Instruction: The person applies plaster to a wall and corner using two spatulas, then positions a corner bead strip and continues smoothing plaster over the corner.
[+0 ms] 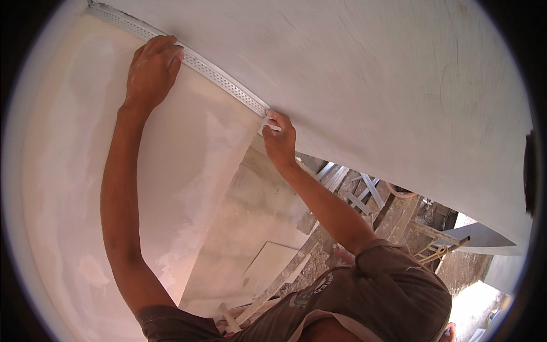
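A white perforated corner bead (219,78) runs diagonally along the edge where the plastered wall (182,137) meets the broad grey-white surface (387,74). My left hand (152,71) is raised high with its fingers bent over the bead, pressing it along the edge. Lower down, at the bead's near end, my right hand (279,137) pinches the strip between thumb and fingers. Both arms are stretched upward. The fingertips of my left hand partly cover the perforated strip.
Far below to the right lie several metal strips (364,191) on wooden planks (399,219). A flat board (270,262) leans low by the wall. A pole with yellow ties (444,249) stands out at the right, near a grey sheet (481,236).
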`<state>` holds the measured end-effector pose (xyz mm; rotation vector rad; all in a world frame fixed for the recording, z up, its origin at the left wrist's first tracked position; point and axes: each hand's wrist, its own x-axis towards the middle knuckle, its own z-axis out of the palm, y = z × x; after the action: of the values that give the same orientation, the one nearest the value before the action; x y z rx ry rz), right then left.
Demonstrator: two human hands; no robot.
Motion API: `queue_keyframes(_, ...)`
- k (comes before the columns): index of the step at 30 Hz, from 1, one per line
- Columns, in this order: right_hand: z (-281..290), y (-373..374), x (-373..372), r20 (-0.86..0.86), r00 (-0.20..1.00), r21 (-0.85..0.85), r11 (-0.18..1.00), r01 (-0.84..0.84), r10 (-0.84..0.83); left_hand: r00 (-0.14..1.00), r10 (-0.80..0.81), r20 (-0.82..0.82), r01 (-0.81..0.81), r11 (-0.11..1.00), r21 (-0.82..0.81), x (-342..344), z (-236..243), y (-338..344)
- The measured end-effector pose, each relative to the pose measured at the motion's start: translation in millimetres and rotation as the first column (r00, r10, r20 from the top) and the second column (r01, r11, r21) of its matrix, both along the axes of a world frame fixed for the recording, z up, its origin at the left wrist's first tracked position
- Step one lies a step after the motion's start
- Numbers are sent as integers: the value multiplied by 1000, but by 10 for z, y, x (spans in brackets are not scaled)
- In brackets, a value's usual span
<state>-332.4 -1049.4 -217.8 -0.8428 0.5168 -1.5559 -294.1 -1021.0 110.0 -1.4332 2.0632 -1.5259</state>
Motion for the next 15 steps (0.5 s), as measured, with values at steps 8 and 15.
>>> queue_keyframes(8, 5, -30, 63, -24, 998, -52, 997, 58, -59, 996, 3, 93, -4, 1000, 19, 56, -86, -71)
queue_keyframes(15, -61, -100, 81, -27, 996, -119, 989, 84, -88, 995, 15, 98, -18, 1000, 23, 39, -56, -143)
